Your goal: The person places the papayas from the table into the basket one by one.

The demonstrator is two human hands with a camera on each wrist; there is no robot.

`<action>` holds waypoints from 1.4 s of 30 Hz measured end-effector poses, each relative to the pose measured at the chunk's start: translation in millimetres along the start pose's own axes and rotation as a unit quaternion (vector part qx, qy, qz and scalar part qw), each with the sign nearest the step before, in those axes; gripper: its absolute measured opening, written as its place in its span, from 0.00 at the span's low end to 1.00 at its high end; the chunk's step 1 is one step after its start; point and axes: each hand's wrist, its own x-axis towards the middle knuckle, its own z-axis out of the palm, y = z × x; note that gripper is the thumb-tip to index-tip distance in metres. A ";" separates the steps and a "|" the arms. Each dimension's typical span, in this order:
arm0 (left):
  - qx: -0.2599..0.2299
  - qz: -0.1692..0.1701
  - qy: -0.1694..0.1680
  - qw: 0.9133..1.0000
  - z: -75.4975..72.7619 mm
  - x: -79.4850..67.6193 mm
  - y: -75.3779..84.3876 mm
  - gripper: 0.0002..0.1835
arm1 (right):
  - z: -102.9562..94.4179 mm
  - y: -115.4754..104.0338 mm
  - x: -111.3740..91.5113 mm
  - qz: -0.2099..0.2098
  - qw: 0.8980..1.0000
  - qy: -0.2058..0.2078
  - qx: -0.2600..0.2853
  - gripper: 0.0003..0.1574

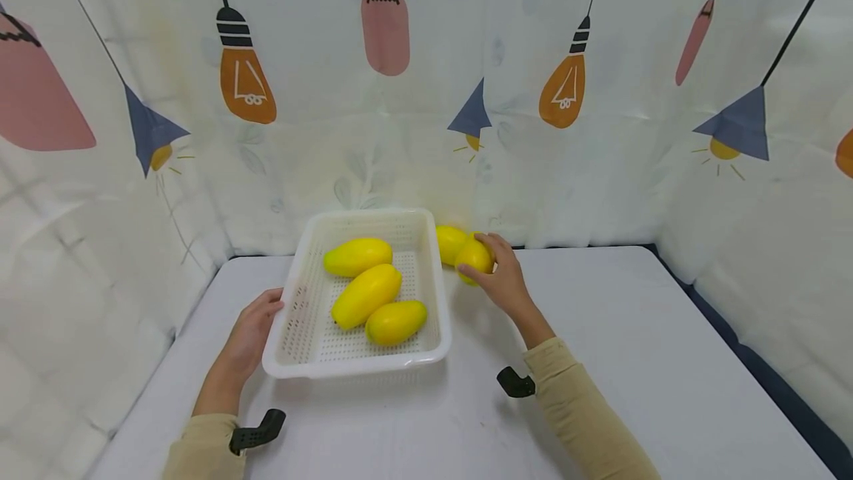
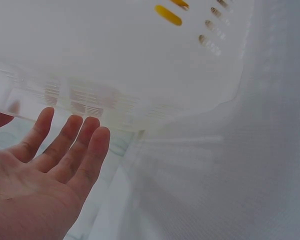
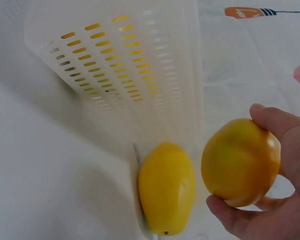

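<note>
My right hand (image 1: 503, 280) pinches a yellow papaya (image 3: 240, 162) between thumb and fingers, just right of a white plastic basket (image 1: 356, 369). Beside that basket, near the table's back edge, lies another yellow papaya (image 3: 166, 190), partly covered by the held one in the head view. Inside the basket are three more: an upper papaya (image 1: 358, 256), a middle papaya (image 1: 368, 295) and a lower papaya (image 1: 396, 322). With fingers nearly straight, my left hand (image 1: 249, 335) touches the basket's left side, its fingertips against the outer wall in the left wrist view.
A white-covered table (image 1: 633, 361) bears the basket. Behind it hangs a pale curtain (image 1: 426, 161) printed with lamps and bulbs, which also closes in both sides. Dark cloth (image 1: 766, 361) shows along the table's right edge.
</note>
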 end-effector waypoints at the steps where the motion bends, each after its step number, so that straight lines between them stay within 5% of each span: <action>1: 0.000 0.000 0.001 1.000 0.0 0.3 -0.4 0.20 | 0.1 -1.1 -0.4 0.000 1.000 -0.001 0.002 0.41; 42: 0.009 0.002 0.000 1.000 0.1 -0.2 -0.5 0.21 | 17.0 -34.4 -6.5 -0.026 0.999 -0.027 0.027 0.43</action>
